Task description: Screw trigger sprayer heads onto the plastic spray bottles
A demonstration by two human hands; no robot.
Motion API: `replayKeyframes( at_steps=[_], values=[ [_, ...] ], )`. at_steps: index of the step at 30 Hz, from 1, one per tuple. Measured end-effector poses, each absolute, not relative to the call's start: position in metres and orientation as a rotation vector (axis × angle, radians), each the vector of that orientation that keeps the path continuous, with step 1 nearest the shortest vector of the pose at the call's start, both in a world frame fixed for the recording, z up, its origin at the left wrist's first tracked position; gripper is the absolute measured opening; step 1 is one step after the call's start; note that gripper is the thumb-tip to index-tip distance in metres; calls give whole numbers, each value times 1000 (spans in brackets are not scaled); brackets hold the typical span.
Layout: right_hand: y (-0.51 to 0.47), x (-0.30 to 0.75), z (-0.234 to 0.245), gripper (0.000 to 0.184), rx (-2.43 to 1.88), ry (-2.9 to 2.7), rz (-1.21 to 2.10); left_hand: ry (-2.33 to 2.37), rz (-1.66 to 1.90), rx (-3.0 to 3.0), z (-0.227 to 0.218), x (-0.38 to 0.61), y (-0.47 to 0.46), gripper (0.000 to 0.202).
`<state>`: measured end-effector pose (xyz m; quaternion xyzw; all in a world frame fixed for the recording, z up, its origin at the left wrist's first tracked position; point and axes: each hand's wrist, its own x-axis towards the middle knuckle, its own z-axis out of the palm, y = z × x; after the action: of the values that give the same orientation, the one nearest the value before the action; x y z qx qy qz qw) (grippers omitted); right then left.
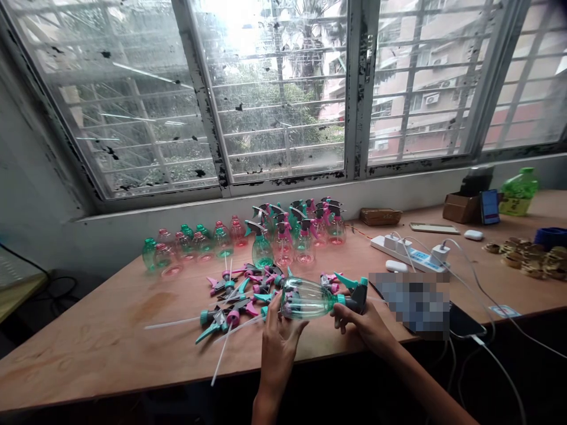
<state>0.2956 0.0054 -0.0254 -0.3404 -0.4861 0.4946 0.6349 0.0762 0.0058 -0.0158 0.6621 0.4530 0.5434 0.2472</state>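
Left hand, fingers spread, cups the bottle base just above the table edge; right hand pinches the sprayer collar. Turning should go best, I judge, with the collar square to the neck. Bottle lies sideways, long axis left-right, sprayer end rightward. Beyond lie loose sprayers, then more bottles.

On the table we find a heap of spray heads just behind the bottle between our left hand and right hand — headless bottles behind-left, finished sprayers behind, power strip right.
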Motion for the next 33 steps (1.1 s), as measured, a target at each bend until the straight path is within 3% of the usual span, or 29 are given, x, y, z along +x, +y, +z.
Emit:
replayKeyframes(
  at_steps=[3, 14, 27, 33],
  values=[
    [5, 296, -25, 41, -779, -1115, 1131, 1250, 1439, 1755, -16, 76, 4, 70],
    [5, 296, -22, 40, -771, -1116, 1146, 1139, 1514, 1699, -19, 76, 8, 55],
    [5, 297, -25, 38, -756, -1109, 1123, 1233, 1463, 1719, -17, 76, 6, 67],
    [4, 295, -21, 38, -751, -1103, 1104, 1084, 1382, 1614, -15, 76, 4, 54]
  ],
)
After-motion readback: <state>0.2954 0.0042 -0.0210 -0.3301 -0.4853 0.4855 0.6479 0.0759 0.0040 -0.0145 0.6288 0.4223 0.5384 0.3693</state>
